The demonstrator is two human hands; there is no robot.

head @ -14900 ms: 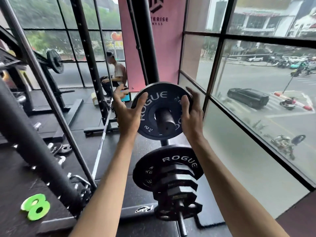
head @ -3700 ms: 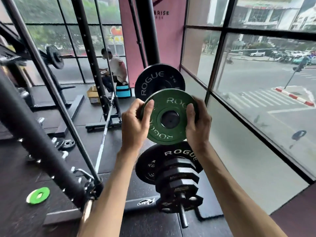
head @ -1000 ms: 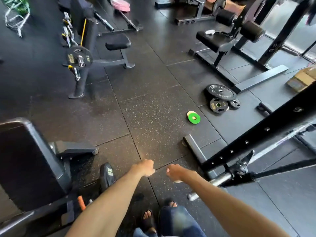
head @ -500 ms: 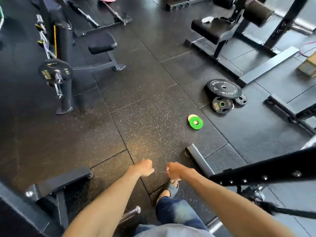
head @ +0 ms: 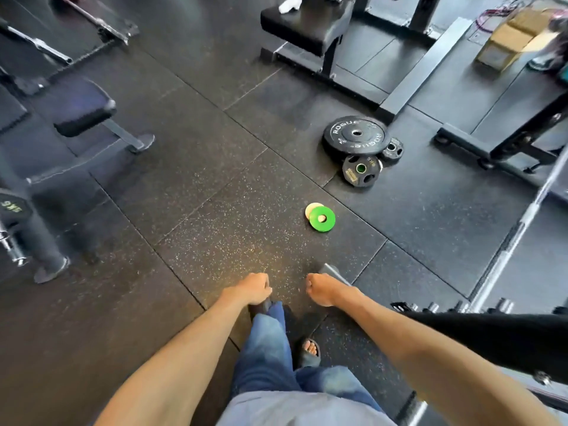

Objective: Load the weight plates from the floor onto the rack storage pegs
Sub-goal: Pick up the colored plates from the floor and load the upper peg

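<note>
My left fingers [head: 265, 286] and right fingers [head: 311, 284] are hanging loosely curled, gripping nothing, low over the floor [head: 215, 241] ahead of my feet. At the far left edge a racked plate [head: 10, 207] is showing a mark that seems to read 5KG. The green plate [head: 322, 219] is lying flat ahead and slightly right, overlapping a pale disc [head: 311, 208]. Being round, it offers no long axis, and I judge my right hand [head: 325, 290] is sitting nearer. Further right, the big black plate [head: 356, 136] is showing ROGUE, with a mid black plate [head: 361, 170] and a small black plate [head: 392, 149] just beside it.
</note>
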